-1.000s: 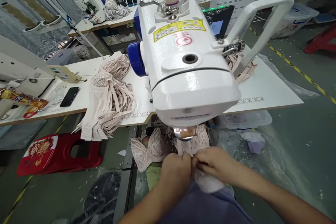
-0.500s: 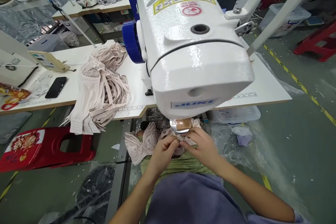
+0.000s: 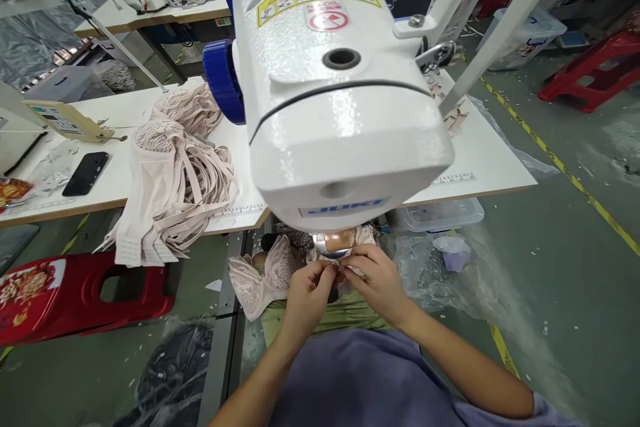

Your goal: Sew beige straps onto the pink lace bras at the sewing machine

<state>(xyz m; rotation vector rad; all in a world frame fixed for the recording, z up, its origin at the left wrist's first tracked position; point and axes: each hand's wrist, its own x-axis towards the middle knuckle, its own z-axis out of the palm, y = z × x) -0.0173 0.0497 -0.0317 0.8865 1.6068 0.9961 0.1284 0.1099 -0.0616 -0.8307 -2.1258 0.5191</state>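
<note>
Indoors | worktable: sewing machine, beige bras, phone | green floor: red stool

Head cam, fwd/down twd hands

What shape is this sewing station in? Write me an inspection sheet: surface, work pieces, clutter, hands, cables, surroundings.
Surface: white tabletop, ruler markings along its front edge.
Work pieces: pale pink lace bra beside the left hand, below the JUKI sewing machine; a pile of pale bras overhangs the table edge.
Clutter: smartphone and crumpled clear plastic toward the table's left end.
Left hand: fingertips pinching pale fabric.
Right hand: pinching the same fabric; details hidden by fingers.
Cables: dark cables beneath the rear table; too small to trace.
Surroundings: floral-printed red stool at left; plastic sheeting and yellow-black tape on the floor at right.
</note>
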